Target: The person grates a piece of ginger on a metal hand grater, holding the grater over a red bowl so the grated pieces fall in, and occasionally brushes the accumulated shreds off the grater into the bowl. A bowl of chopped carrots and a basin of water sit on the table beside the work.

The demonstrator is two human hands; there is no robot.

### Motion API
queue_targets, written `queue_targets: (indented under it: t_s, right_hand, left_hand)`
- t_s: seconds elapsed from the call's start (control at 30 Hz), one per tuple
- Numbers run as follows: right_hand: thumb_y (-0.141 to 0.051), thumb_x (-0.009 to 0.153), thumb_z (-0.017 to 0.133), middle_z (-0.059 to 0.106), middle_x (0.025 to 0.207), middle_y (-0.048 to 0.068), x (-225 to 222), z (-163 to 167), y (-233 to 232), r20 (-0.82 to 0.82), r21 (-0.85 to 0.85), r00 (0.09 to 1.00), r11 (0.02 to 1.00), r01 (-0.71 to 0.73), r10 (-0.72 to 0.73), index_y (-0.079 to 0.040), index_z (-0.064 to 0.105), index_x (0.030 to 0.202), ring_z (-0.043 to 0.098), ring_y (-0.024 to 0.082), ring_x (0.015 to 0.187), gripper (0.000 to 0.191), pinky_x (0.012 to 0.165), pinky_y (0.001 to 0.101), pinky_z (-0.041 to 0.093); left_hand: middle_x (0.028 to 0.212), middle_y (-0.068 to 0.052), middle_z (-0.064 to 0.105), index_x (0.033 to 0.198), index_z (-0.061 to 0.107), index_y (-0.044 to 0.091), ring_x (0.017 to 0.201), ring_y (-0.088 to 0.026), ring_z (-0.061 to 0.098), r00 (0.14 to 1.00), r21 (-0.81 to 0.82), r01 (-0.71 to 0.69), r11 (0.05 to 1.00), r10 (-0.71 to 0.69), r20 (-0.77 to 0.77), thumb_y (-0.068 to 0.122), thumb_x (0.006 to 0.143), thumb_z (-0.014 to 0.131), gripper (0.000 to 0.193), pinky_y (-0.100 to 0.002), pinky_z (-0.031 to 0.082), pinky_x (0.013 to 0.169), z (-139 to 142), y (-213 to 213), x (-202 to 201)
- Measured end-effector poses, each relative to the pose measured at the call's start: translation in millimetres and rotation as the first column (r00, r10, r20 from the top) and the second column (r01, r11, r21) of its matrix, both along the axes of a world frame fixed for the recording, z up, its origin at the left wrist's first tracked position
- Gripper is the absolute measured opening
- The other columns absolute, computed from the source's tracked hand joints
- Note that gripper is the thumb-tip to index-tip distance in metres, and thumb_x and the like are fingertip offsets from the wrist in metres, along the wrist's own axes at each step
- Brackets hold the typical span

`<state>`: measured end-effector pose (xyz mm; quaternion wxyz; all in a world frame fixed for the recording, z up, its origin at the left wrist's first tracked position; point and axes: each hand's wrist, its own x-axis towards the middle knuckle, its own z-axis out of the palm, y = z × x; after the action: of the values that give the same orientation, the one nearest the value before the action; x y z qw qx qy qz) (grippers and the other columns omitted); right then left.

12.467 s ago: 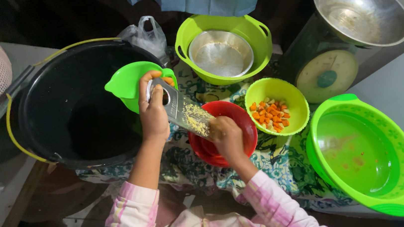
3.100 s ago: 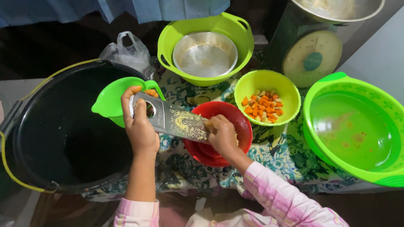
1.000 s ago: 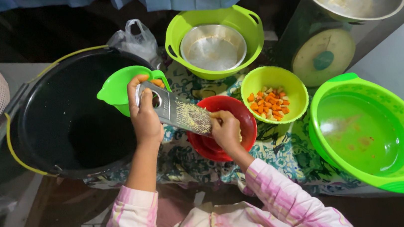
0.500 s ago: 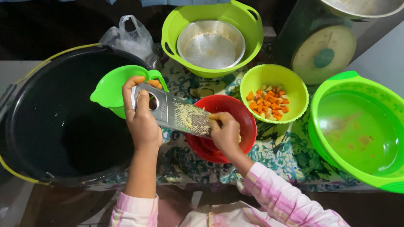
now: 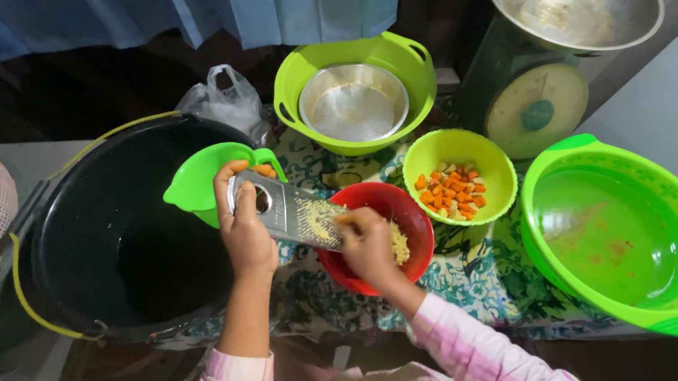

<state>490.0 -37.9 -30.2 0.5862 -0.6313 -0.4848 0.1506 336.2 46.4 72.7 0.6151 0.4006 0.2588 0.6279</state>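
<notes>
Grating, mid-stroke. My left hand gripped the upper end of the flat metal grater, fingers wrapped over its handle slot; that grip was closed on the grater and held it tilted, high end at centre-left of the frame, low end dipping over the red bowl.

My right hand was closed on a small pale piece of food, mostly hidden under the fingers, so I could not tell what it was. It pressed against the grater's lower half, just above the bowl rim.

Change noted against the frame half a second back: the right hand sat a little lower along the grater face, nearer the bowl; the left hand and the grater's tilt looked unchanged. Across the earlier frames the same pairing held, and only the camera framing drifted. I read this as another downward pass in a run of repeated strokes.

Pale yellow shreds lay in the red bowl beside the right hand, and more clung to the grater's holes. Judged: grating well under way, and the piece left in the hand small.

Surroundings: a small green bowl with carrot cubes right of centre, a large black tub at left, a big green basin at right, and a green basin holding a steel bowl at top centre. All stood on a patterned cloth over the tabletop.
</notes>
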Motion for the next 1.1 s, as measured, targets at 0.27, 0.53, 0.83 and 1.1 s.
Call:
queue_targets:
  t_s: [0.27, 0.53, 0.83, 1.1]
  right_hand:
    - [0.005, 0.083, 0.071, 0.071, 0.091, 0.015, 21.5, -10.7, -6.4, 0.17, 0.013, 0.984, 0.999, 0.052, -0.053, -0.001, 0.071, 0.093, 0.072, 0.031, 0.082, 0.012, 0.071, 0.0344, 0.056]
    - [0.007, 0.085, 0.068, 0.066, 0.089, 0.014, -6.8, 7.2, -5.5, 0.152, 0.068, 0.986, 0.995, -0.074, 0.063, -0.001, 0.068, 0.094, 0.068, 0.03, 0.081, 0.012, 0.068, 0.0356, 0.053]
    - [0.006, 0.085, 0.069, 0.066, 0.087, 0.013, 2.5, 23.1, -14.9, 0.152, -0.054, 0.988, 0.998, 0.039, -0.031, -0.002, 0.068, 0.094, 0.065, 0.028, 0.074, 0.013, 0.067, 0.0365, 0.05]
    - [0.004, 0.085, 0.071, 0.064, 0.091, 0.017, -11.2, 19.0, -7.5, 0.242, 0.122, 0.97, 0.992, -0.035, 0.004, 0.0, 0.064, 0.093, 0.064, 0.038, 0.082, 0.011, 0.069, 0.0426, 0.049]
  left_hand:
    - [0.113, -0.013, 0.067, 0.132, 0.052, 0.006, 0.103, -0.019, 0.063, 1.0, 0.044, 0.009, 0.999, -0.009, -0.011, 0.007, 0.106, 0.044, 0.027, -0.033, 0.051, 0.097, -1.9, -0.3, -1.4]
    - [0.113, -0.012, 0.067, 0.131, 0.051, 0.007, 0.104, -0.019, 0.063, 1.0, 0.036, 0.014, 0.999, -0.014, 0.002, 0.007, 0.106, 0.044, 0.026, -0.033, 0.052, 0.097, 0.6, -1.8, -0.5]
    - [0.113, -0.013, 0.066, 0.132, 0.052, 0.007, 0.104, -0.019, 0.063, 1.0, 0.057, 0.015, 0.998, -0.015, -0.005, 0.006, 0.107, 0.043, 0.026, -0.034, 0.052, 0.097, 1.8, 0.5, 0.1]
    - [0.113, -0.012, 0.065, 0.132, 0.052, 0.007, 0.102, -0.019, 0.062, 0.998, 0.026, 0.047, 0.999, -0.048, 0.037, 0.005, 0.106, 0.044, 0.027, -0.035, 0.053, 0.096, 0.5, 1.3, -1.3]
